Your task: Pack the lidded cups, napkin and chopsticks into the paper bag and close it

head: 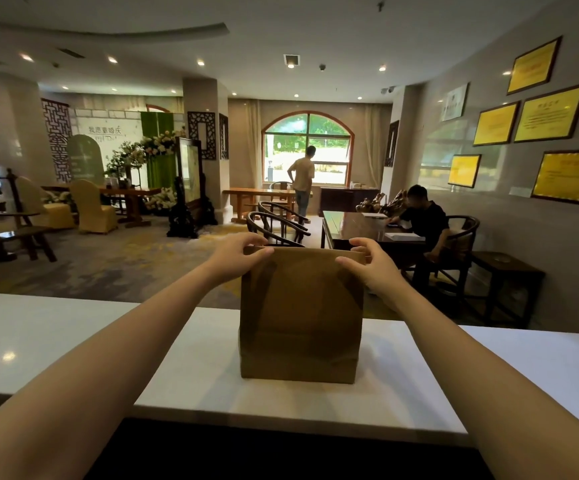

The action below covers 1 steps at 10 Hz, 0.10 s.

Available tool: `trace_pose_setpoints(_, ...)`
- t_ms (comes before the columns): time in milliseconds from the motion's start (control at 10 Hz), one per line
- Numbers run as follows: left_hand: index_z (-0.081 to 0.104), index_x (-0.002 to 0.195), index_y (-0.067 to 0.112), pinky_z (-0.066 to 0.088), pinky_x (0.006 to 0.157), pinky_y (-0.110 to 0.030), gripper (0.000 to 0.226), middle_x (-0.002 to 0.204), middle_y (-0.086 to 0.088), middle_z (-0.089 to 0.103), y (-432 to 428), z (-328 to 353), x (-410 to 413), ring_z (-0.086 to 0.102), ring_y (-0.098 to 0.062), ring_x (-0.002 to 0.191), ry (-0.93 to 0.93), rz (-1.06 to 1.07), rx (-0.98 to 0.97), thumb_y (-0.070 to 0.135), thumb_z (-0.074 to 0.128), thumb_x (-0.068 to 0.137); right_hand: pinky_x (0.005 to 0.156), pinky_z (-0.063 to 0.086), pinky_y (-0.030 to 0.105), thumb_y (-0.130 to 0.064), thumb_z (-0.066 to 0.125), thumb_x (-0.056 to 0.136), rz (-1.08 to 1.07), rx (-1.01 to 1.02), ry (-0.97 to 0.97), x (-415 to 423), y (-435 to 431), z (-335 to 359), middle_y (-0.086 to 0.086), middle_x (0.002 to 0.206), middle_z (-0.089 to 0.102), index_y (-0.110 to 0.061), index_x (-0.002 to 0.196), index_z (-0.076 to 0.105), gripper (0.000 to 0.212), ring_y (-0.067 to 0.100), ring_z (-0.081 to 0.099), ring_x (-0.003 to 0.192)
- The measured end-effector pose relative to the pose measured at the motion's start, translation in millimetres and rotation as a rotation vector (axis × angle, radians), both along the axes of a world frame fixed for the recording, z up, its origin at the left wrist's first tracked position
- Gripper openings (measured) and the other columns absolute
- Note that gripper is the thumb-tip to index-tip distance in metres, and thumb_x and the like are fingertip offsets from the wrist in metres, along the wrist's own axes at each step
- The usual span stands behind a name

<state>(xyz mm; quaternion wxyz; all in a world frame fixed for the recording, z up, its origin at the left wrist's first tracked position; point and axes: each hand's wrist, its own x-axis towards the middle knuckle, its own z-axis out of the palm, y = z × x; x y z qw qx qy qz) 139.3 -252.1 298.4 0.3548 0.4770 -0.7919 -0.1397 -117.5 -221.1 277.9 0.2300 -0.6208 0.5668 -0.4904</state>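
Note:
A brown paper bag [302, 317] stands upright on the white counter [73, 341], straight in front of me. Its top edge is pressed flat into a straight line. My left hand [239, 254] pinches the top left corner, thumb in front and fingers behind. My right hand [367, 263] pinches the top right corner the same way. Cups, napkin and chopsticks are nowhere in view; whatever is inside the bag is hidden.
The counter runs left to right, with a dark drop at its near edge. Beyond it lies a dining hall with dark wooden chairs [274, 226] and a table [361, 226]. One person sits at that table [423, 220]; another stands by the arched window [302, 178].

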Motion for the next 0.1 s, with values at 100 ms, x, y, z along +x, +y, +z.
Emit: trace_pose_setpoints(100,0.050,0.128,0.012,0.041,0.099,-0.042,0.045,0.129,-0.012,0.056,4.1,8.7,-0.3,0.049,-0.026,0.121,0.000,0.078,-0.131,0.036,0.053,0.089,0.102,0.040,0.046,-0.043,0.070,0.077,-0.078,-0.019,0.158,0.2,10.8,11.1,0.008,0.147,0.036,-0.026,0.139,0.032,0.075,0.031,0.034,0.133)
